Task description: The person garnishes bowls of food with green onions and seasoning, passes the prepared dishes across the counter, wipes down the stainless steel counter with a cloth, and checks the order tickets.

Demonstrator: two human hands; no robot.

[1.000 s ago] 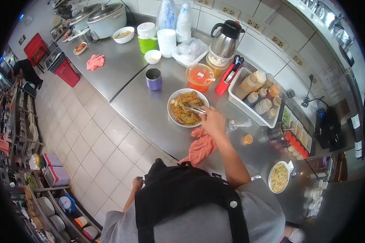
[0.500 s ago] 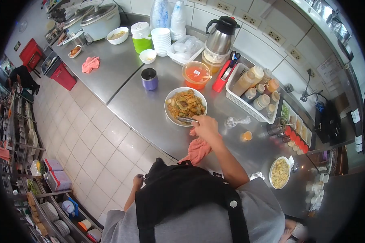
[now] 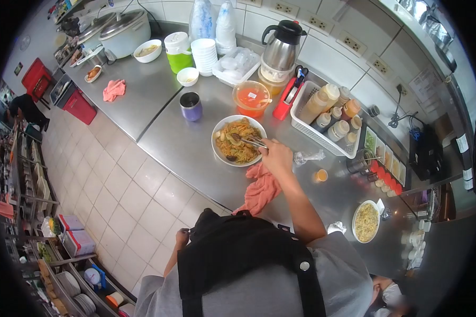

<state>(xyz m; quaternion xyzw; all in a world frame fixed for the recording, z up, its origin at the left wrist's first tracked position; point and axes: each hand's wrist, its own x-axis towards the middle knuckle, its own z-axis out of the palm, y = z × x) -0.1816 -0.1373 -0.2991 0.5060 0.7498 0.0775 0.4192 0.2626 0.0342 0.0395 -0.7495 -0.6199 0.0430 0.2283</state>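
While the right hand [image 3: 276, 156] grips metal tongs [image 3: 251, 141] over a noodle bowl [image 3: 237, 140], the left hand [image 3: 182, 236] hangs low, its grip unclear; a pink cloth [image 3: 262, 189] lies beside the right.

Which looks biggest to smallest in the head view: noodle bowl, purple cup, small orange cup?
1. Noodle bowl, clearly largest.
2. Purple cup.
3. Small orange cup, smallest.
All sit on one counter at similar depth, so the ranking seems safe.

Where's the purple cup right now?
In the head view, the purple cup stands on the steel counter, left of the noodle bowl and below the small white bowl.
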